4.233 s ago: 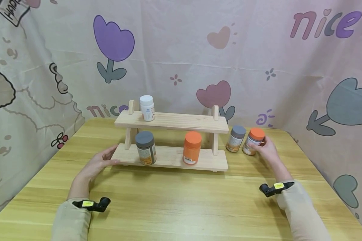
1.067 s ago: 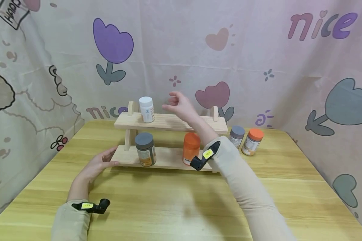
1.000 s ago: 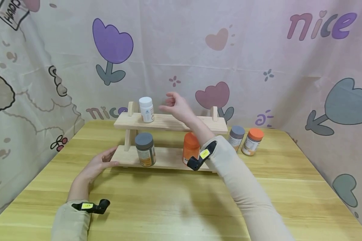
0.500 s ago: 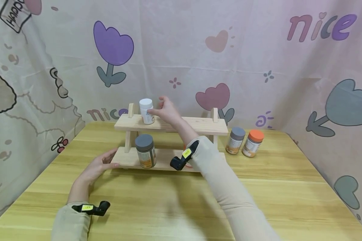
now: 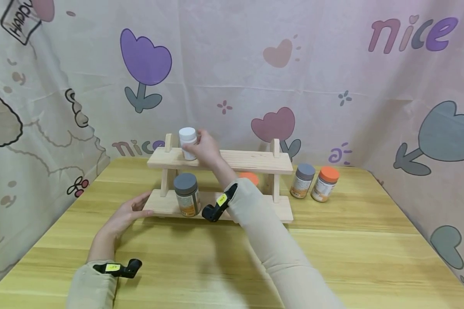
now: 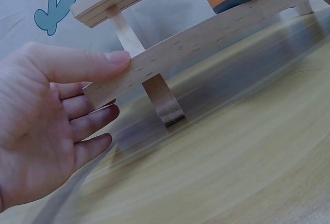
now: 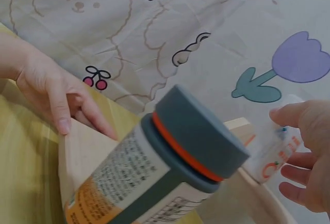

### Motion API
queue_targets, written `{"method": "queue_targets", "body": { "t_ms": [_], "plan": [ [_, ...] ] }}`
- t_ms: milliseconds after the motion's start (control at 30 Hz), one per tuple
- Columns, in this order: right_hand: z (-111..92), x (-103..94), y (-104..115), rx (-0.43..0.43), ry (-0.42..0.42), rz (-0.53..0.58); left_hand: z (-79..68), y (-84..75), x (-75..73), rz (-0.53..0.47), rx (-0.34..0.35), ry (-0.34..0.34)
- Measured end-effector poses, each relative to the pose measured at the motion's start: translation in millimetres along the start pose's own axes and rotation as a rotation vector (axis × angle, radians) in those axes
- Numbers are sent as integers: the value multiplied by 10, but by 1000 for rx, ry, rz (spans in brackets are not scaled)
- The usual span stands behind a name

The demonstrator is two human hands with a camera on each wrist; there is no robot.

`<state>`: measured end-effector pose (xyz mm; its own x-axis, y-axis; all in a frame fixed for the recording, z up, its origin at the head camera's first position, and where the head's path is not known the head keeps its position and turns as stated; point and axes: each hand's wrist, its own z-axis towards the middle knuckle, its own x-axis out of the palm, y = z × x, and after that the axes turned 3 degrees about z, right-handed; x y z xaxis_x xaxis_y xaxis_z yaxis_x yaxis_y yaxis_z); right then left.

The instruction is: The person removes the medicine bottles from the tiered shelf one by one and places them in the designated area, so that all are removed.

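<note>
A small white pill bottle (image 5: 187,136) stands at the left of the upper tier of a two-tier wooden rack (image 5: 251,161). My right hand (image 5: 207,150) holds that bottle, thumb across its front and fingers at its right side, partly hidden. In the left wrist view, my left hand (image 6: 56,100) grips the left end of the lower board, thumb on its front edge and fingers below. On the lower tier stands a grey-lidded jar (image 5: 187,195), large and close in the right wrist view. An orange jar (image 5: 249,177) there is mostly covered by my right forearm.
Right of the rack, a grey-lidded jar (image 5: 302,181) and an orange-lidded jar (image 5: 325,184) stand side by side on the wooden table (image 5: 371,257). A patterned cloth (image 5: 224,64) hangs behind the table.
My right hand has left the orange-lidded jar at the right, crossed over the rack leftward, and taken hold of the white pill bottle. My left hand keeps its place on the rack.
</note>
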<state>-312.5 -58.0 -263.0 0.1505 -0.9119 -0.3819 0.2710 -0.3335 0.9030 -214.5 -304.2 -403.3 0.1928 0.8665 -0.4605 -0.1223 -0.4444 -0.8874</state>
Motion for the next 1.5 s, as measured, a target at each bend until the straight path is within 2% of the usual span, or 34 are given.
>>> {"method": "queue_targets", "body": {
  "t_ms": [133, 367, 667, 900, 1267, 1500],
  "plan": [
    [-10, 45, -46, -25, -10, -2, 9, -5, 6, -8, 4, 0],
    [-4, 69, -83, -62, -48, -109, 22, -12, 2, -20, 2, 2],
    [-15, 43, -83, -15, -53, -148, 12, -22, 3, -31, -3, 5],
    [-41, -75, -33, -17, -34, -165, 15, -13, 9, -34, -1, 4],
    [-57, -316, -7, -51, -5, -131, -14, -26, -5, -43, -2, 4],
    [-81, -512, -13, -28, 25, -157, 11, -8, -4, -39, 4, 12]
  ]
}}
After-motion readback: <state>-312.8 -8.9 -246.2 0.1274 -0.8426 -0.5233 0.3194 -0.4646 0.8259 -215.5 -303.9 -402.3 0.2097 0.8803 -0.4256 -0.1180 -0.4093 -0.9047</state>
